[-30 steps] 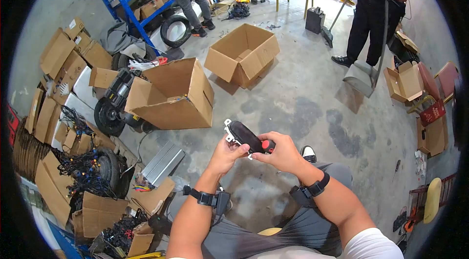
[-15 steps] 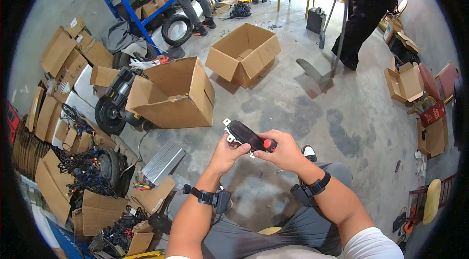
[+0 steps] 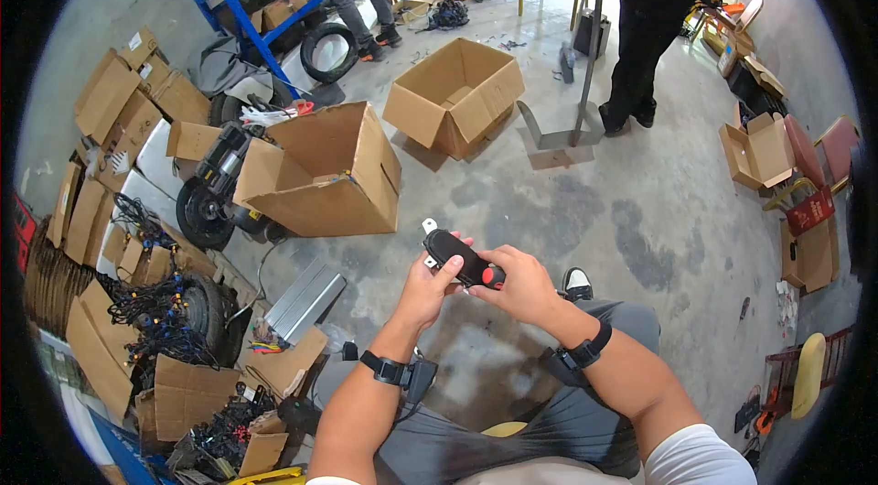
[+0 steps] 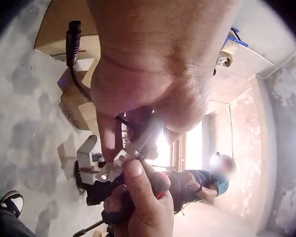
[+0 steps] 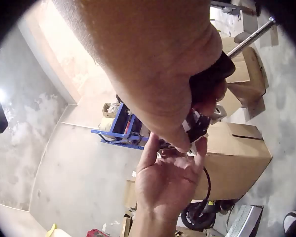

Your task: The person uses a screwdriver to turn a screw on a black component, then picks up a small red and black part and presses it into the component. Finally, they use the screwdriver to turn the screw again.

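In the head view, the left hand (image 3: 423, 295) holds a black oval part (image 3: 444, 248) with white bracket tabs (image 3: 429, 226), its thumb across the dark face. Pinched by the right hand (image 3: 528, 285) is a black-and-red handled object (image 3: 492, 277), against the part's right end. The left wrist view has a white bracket (image 4: 106, 173) beside the right thumb, and a black cable with a connector (image 4: 74, 47) hanging by the left hand (image 4: 148, 84). Seen from the right wrist, the left palm (image 5: 166, 185) faces the camera; the fingers partly hide the part.
Two open cardboard boxes (image 3: 320, 210) (image 3: 457, 96) stand on the floor ahead. A silver metal case (image 3: 306, 302), tangled cables (image 3: 174, 325) and cartons lie at the left. Another person (image 3: 640, 37) holds a long-handled dustpan (image 3: 560, 135) beyond the boxes.
The left thumb has moved onto the part's dark face, and the part has shifted slightly in the hands. The other person and the dustpan have moved left.
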